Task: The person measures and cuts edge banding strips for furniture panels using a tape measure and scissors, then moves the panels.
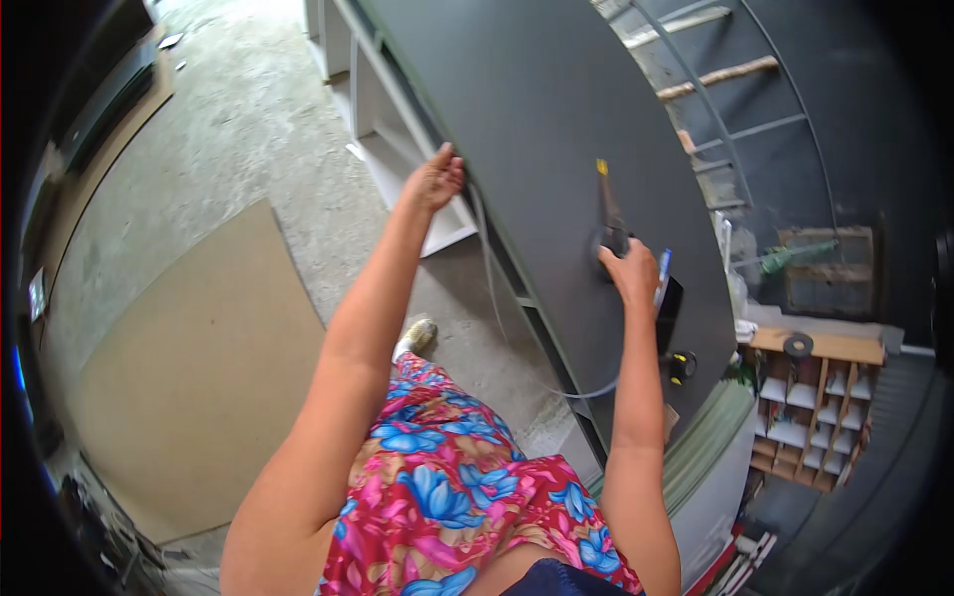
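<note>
A large dark grey panel [556, 99] lies in front of me, with a frame and slots along its near edge. My left hand [435, 181] is closed at that edge, fingers curled round the end of a pale thin strip [487, 233]. From there the strip hangs in a loose curve below the edge and bends back up toward the panel farther right. On the panel's top, my right hand [632, 270] grips a black-handled tool [610, 236] with a narrow tapering front and a yellow tip, pointing away from me. Its exact kind I cannot tell.
Near my right forearm lie a black-and-yellow tape measure [682, 368] and a blue pen-like item [665, 264]. White shelving [397, 164] stands beyond the panel's left edge. A brown board [199, 387] lies on the concrete floor. At right are a wooden pigeonhole rack [810, 407] and a metal ladder-like frame [715, 109].
</note>
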A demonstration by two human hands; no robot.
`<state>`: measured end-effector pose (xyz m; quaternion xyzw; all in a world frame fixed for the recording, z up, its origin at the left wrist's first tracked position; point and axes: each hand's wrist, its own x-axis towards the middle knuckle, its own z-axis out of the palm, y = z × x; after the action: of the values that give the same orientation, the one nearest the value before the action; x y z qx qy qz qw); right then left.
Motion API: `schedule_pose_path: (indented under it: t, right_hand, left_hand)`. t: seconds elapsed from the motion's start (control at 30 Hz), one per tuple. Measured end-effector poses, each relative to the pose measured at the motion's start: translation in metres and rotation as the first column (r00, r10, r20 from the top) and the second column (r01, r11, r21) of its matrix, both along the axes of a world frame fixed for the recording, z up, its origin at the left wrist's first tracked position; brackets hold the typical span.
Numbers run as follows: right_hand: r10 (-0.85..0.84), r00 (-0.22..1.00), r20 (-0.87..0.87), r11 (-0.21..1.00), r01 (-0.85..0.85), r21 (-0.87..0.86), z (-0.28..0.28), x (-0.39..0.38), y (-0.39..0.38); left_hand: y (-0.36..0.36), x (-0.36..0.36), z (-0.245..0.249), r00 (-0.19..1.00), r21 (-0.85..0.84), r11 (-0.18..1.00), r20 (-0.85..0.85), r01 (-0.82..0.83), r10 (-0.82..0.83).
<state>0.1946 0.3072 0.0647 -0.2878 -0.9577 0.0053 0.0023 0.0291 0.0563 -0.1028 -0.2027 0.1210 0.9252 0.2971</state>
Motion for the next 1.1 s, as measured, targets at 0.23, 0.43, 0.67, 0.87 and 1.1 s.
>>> schedule_pose_path:
  t: [0.23, 0.43, 0.67, 0.87, 1.1]
  right_hand:
    - [0.045, 0.929, -0.368, 0.949, -0.155, -0.274, 0.003, 0.029, 0.049]
    - [-0.104, 0.959, -0.265, 0.995, 0.102, -0.023, -0.019, 0.038, 0.141]
    - [-0.049, 0.987, -0.152, 0.996, 0.061, 0.071, -0.030, 0.023, 0.173]
    - [-0.097, 0.768, -0.633, 0.702, -0.398, -0.591, 0.052, -0.055, 0.076]
    - [0.438, 0.664, -0.606, 0.404, -0.747, -0.527, 0.078, -0.119, -0.132]
  left_hand:
    - [0.003, -0.003, 0.001, 0.997, -0.061, 0.995, 0.010, -0.078, 0.078]
    - [0.000, 0.001, -0.002, 0.993, -0.021, 0.993, -0.036, -0.114, 0.113]
    - [0.002, 0.007, 0.010, 0.993, -0.058, 0.991, 0.000, -0.118, 0.118]
    - [0.004, 0.010, 0.014, 0.989, -0.041, 0.988, 0.003, -0.148, 0.148]
    - [0.006, 0.013, 0.019, 0.983, -0.065, 0.982, 0.033, -0.179, 0.182]
